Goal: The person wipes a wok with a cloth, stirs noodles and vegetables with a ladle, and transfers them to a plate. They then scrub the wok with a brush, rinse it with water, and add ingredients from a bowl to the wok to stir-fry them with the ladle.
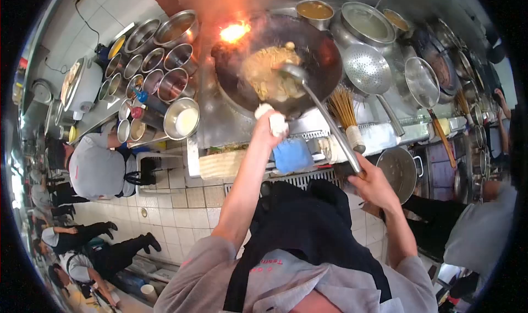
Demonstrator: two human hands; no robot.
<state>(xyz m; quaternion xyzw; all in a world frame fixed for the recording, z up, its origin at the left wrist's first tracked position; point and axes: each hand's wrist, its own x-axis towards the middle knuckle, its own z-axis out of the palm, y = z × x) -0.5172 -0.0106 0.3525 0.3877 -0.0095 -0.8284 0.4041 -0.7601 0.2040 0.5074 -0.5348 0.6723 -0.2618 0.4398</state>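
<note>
My left hand [268, 128] is closed around a bunched white cloth [278, 124] at the near edge of a large dark wok [324, 65]; the part of the wok under the cloth is hidden. My right hand [375, 185] grips the end of a long-handled metal ladle [329, 118]. The ladle's bowl reaches into the wok, against a heap of pale yellowish food [269, 68], which looks like noodles or sliced pieces. A bright flame [235, 32] flares at the wok's far left rim, with smoke above it.
A bamboo brush [344, 108], a perforated strainer [367, 68] and a wire-mesh skimmer [422, 82] lie right of the wok. Several metal containers [176, 82] crowd the left counter. A folded blue cloth [292, 154] lies on the front edge. Other people [99, 170] stand left and right.
</note>
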